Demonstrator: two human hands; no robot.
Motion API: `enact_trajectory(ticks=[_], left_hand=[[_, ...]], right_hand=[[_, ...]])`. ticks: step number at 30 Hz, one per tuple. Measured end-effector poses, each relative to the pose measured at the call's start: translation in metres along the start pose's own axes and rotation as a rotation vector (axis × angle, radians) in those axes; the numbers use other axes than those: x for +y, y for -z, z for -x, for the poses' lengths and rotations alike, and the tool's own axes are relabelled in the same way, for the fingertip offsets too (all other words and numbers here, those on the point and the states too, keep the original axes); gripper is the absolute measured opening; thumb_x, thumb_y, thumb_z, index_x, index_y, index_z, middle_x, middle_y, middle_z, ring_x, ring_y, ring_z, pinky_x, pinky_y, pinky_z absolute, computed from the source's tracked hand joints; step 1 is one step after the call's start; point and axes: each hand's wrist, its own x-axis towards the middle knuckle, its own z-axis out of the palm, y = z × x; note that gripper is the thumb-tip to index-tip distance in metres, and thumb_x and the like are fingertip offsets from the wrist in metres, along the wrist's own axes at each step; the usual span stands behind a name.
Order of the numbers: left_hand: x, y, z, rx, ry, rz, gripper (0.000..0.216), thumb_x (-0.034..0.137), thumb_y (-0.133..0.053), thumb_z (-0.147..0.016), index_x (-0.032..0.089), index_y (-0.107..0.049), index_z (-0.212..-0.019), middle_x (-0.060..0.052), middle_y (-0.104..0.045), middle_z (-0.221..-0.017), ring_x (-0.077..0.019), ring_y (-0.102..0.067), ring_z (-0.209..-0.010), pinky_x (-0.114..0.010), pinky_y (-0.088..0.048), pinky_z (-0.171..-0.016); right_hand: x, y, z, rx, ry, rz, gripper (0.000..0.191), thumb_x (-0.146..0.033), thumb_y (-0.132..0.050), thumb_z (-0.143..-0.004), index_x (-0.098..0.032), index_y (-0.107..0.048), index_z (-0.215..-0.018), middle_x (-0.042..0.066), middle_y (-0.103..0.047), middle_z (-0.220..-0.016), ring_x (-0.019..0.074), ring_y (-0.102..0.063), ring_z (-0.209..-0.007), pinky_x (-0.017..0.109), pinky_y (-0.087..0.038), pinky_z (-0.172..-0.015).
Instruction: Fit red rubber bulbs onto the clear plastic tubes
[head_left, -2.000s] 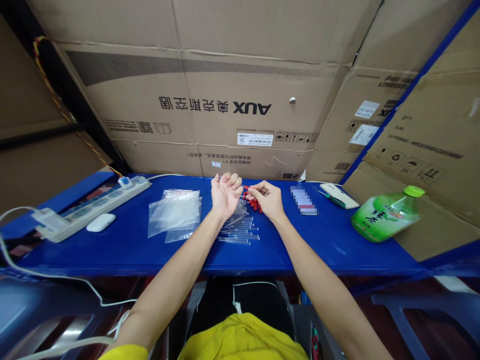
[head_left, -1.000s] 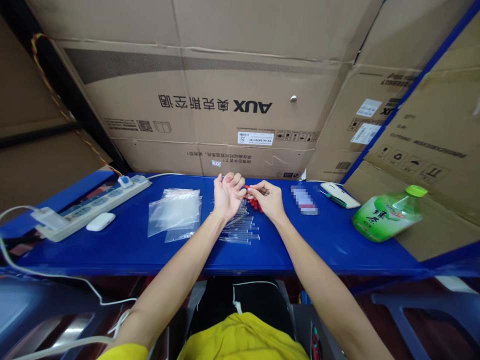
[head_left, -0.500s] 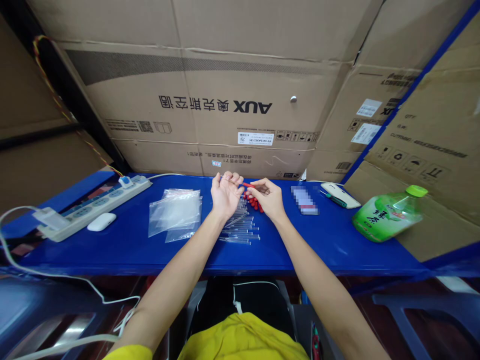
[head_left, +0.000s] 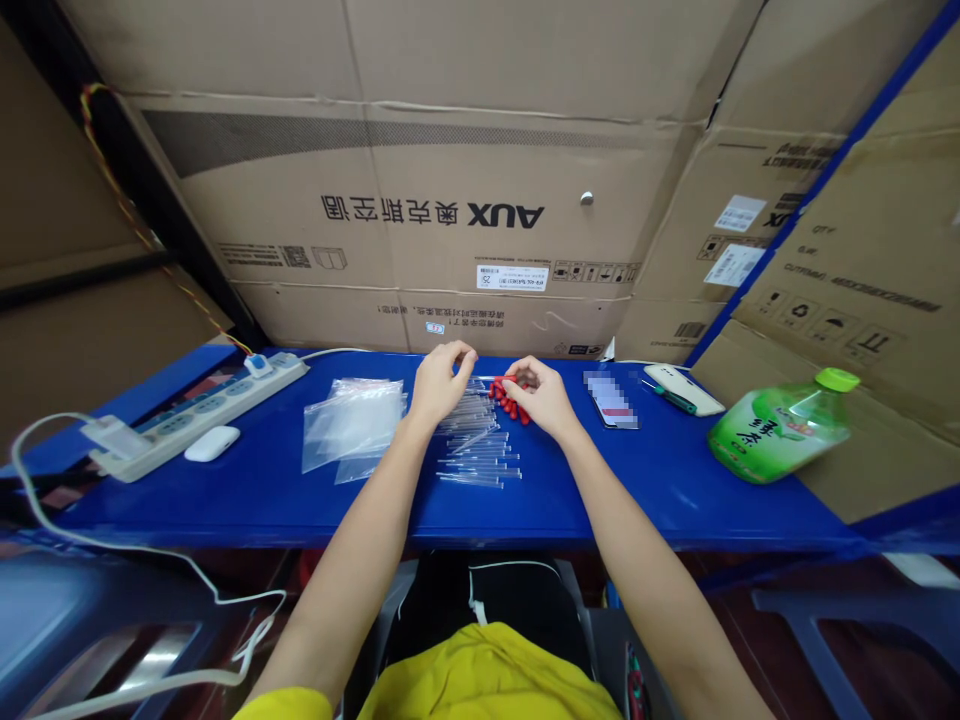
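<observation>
My right hand [head_left: 546,402] is closed in a pinch on a red cap [head_left: 509,379], and a thin clear tube reaches left from it toward my left hand [head_left: 442,382]. My left hand is turned palm down with thumb and fingertips together; whether it grips anything is hidden. Between and below both hands lie several thin clear tubes [head_left: 480,464], roughly side by side on the blue table. A small heap of red caps [head_left: 513,408] rests against the fingers of my right hand.
Clear plastic bags [head_left: 356,420] lie left of the tubes. A phone [head_left: 611,400], a white case with a green tool [head_left: 684,390] and a green bottle [head_left: 780,430] stand or lie to the right. At left are a power strip [head_left: 202,410] and white earbud case [head_left: 212,443]. Cardboard [head_left: 450,150] walls the back.
My left hand has turned from palm up with fingers spread to palm down with fingertips together, shifting slightly left. My right hand has moved a little, still pinching the red cap.
</observation>
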Motion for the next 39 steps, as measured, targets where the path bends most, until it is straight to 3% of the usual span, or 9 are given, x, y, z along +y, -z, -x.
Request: enact_trajectory(ticks=[5,9,12,18,24,29,32,34,39], left_hand=[[-0.015,0.003,0.0,-0.146,-0.01,-0.14,0.022,0.036,-0.049,-0.098,0.023,-0.065,-0.092,-0.005,-0.069,-0.087,-0.0218,-0.06,-0.082,-0.032,-0.042,-0.075],[-0.037,0.001,0.003,-0.193,0.068,-0.291,0.014,0.03,-0.056,-0.093,0.022,-0.066,-0.1,-0.008,-0.07,-0.101,-0.0247,-0.062,-0.095,-0.036,-0.045,-0.086],[-0.052,-0.003,0.005,-0.18,0.139,-0.37,0.02,0.026,-0.058,-0.091,0.022,-0.067,-0.109,-0.011,-0.069,-0.112,-0.0277,-0.061,-0.108,-0.04,-0.045,-0.096],[-0.054,-0.009,0.007,-0.298,0.131,-0.383,0.025,0.023,-0.056,-0.091,0.023,-0.069,-0.112,-0.008,-0.071,-0.111,-0.0266,-0.063,-0.105,-0.04,-0.046,-0.098],[-0.046,0.0,0.004,-0.095,0.121,-0.363,0.022,0.021,-0.054,-0.093,0.023,-0.069,-0.109,-0.008,-0.072,-0.11,-0.027,-0.063,-0.105,-0.04,-0.046,-0.094],[-0.047,-0.003,0.005,-0.275,0.086,-0.344,0.018,0.026,-0.06,-0.091,0.022,-0.071,-0.105,-0.008,-0.072,-0.109,-0.027,-0.062,-0.106,-0.04,-0.045,-0.097],[-0.044,-0.008,0.005,-0.342,0.0,-0.302,0.018,0.032,-0.061,-0.092,0.023,-0.071,-0.103,-0.007,-0.071,-0.11,-0.0259,-0.061,-0.107,-0.04,-0.046,-0.097],[-0.042,-0.009,0.005,-0.35,-0.052,-0.264,0.018,0.032,-0.059,-0.093,0.023,-0.071,-0.103,-0.006,-0.071,-0.11,-0.0245,-0.061,-0.106,-0.039,-0.046,-0.097],[-0.041,-0.01,0.003,-0.335,-0.111,-0.228,0.018,0.026,-0.054,-0.095,0.021,-0.07,-0.103,-0.006,-0.071,-0.11,-0.0232,-0.062,-0.105,-0.039,-0.046,-0.098]], right_hand=[[0.003,0.006,0.0,-0.019,-0.012,0.024,0.019,-0.036,-0.069,-0.079,-0.024,-0.056,-0.085,-0.001,-0.071,-0.069,0.0166,-0.067,-0.053,0.028,-0.054,-0.05],[0.01,0.008,-0.001,0.073,0.01,0.178,0.012,-0.031,-0.066,-0.078,-0.023,-0.057,-0.083,-0.002,-0.069,-0.064,0.0162,-0.064,-0.052,0.027,-0.049,-0.05],[0.014,0.011,-0.002,0.16,0.019,0.351,0.009,-0.027,-0.066,-0.075,-0.023,-0.059,-0.08,-0.002,-0.066,-0.063,0.0162,-0.062,-0.056,0.027,-0.046,-0.054],[0.017,0.015,-0.005,0.242,0.054,0.383,0.01,-0.027,-0.066,-0.073,-0.022,-0.059,-0.078,-0.001,-0.065,-0.07,0.0166,-0.059,-0.063,0.028,-0.044,-0.06],[0.017,0.012,-0.006,0.255,0.06,0.347,0.009,-0.025,-0.064,-0.073,-0.023,-0.057,-0.078,-0.001,-0.065,-0.07,0.0164,-0.058,-0.064,0.027,-0.044,-0.061],[0.012,0.017,-0.006,0.15,0.064,0.286,0.011,-0.026,-0.066,-0.075,-0.022,-0.059,-0.083,-0.002,-0.065,-0.07,0.0143,-0.056,-0.061,0.026,-0.043,-0.059],[0.001,0.024,0.001,-0.038,-0.014,0.139,0.017,-0.033,-0.068,-0.079,-0.021,-0.057,-0.085,-0.002,-0.067,-0.072,0.0146,-0.06,-0.061,0.027,-0.045,-0.059],[-0.01,0.027,0.014,-0.173,-0.065,0.055,0.02,-0.035,-0.069,-0.081,-0.021,-0.056,-0.085,0.0,-0.069,-0.076,0.0156,-0.063,-0.065,0.027,-0.047,-0.061],[-0.044,0.016,0.072,-0.445,-0.049,0.129,0.011,-0.026,-0.071,-0.083,-0.02,-0.062,-0.083,0.001,-0.071,-0.087,0.0163,-0.064,-0.079,0.03,-0.05,-0.075]])
